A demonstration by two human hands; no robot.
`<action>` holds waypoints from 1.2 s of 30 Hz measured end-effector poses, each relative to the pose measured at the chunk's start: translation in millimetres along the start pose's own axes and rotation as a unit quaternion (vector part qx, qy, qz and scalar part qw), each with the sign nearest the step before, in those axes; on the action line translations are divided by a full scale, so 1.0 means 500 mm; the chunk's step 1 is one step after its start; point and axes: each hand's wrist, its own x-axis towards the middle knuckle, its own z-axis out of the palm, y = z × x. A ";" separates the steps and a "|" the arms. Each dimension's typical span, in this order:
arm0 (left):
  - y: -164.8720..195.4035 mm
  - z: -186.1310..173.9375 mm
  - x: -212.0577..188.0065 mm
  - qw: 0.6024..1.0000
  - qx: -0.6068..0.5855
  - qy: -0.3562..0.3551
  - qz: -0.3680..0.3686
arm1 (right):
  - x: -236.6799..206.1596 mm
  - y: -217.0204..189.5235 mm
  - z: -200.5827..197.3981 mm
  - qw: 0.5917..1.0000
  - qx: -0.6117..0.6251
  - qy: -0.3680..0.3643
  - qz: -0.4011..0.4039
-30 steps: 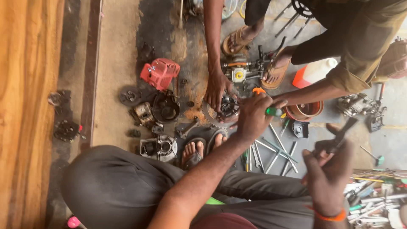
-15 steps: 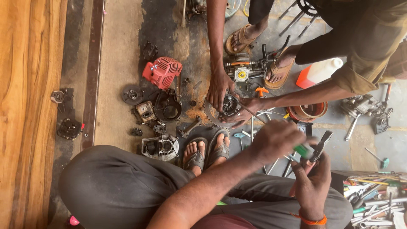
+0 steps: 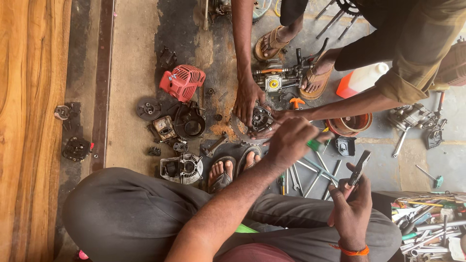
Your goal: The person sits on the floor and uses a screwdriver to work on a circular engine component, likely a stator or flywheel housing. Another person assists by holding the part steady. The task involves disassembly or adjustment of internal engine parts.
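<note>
My left hand (image 3: 290,139) reaches forward, shut on a green-handled tool (image 3: 316,144), right beside a small round engine part (image 3: 261,118) on the floor. A person squatting opposite has one hand (image 3: 247,99) on that part and fingers of the other (image 3: 277,122) at its edge. My right hand (image 3: 352,209), with an orange wristband, is nearer my knee and grips dark pliers (image 3: 360,167) pointing up.
A red engine cover (image 3: 183,81), a grey crankcase (image 3: 182,167) and several dark parts lie to the left. Spanners (image 3: 310,171) lie by my sandalled feet (image 3: 223,172). A small engine (image 3: 279,77), an orange-and-white container (image 3: 361,80) and a tool pile (image 3: 427,221) are to the right.
My left hand drew back toward my right hand with the green-handled tool, then went forward again to the engine part. The other person's hands stayed on the part.
</note>
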 end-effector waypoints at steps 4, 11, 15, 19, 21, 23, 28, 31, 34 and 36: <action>0.043 -0.012 0.016 0.997 -0.003 -0.080 0.006 | 0.003 0.009 0.003 0.999 0.023 -0.013 -0.022; 0.066 -0.057 0.043 0.992 -0.072 -0.052 -0.093 | 0.006 0.022 0.000 0.999 -0.016 -0.018 -0.031; 0.065 -0.059 0.057 0.985 -0.077 -0.053 -0.145 | 0.006 0.024 -0.003 0.999 -0.030 -0.011 -0.023; 0.057 -0.059 0.071 0.983 -0.091 -0.033 -0.158 | 0.007 0.028 -0.007 0.999 -0.018 -0.017 -0.035; 0.054 -0.060 0.077 0.983 -0.095 -0.020 -0.156 | 0.009 0.029 -0.008 0.999 -0.010 -0.019 -0.043; 0.051 -0.061 0.083 0.983 -0.093 -0.019 -0.156 | 0.011 0.027 -0.007 0.999 -0.015 -0.019 -0.039; 0.034 -0.067 0.096 0.983 -0.084 -0.012 -0.163 | 0.014 0.019 0.005 0.999 -0.029 -0.017 -0.038; 0.021 -0.073 0.100 0.979 -0.106 -0.014 -0.172 | 0.014 0.015 0.016 0.998 -0.057 -0.016 -0.032; 0.011 -0.074 0.104 0.972 -0.123 -0.006 -0.199 | 0.018 0.002 0.030 0.999 -0.044 -0.023 -0.013; 0.004 -0.073 0.108 0.969 -0.115 -0.015 -0.218 | 0.028 -0.018 0.028 0.997 -0.024 -0.058 -0.035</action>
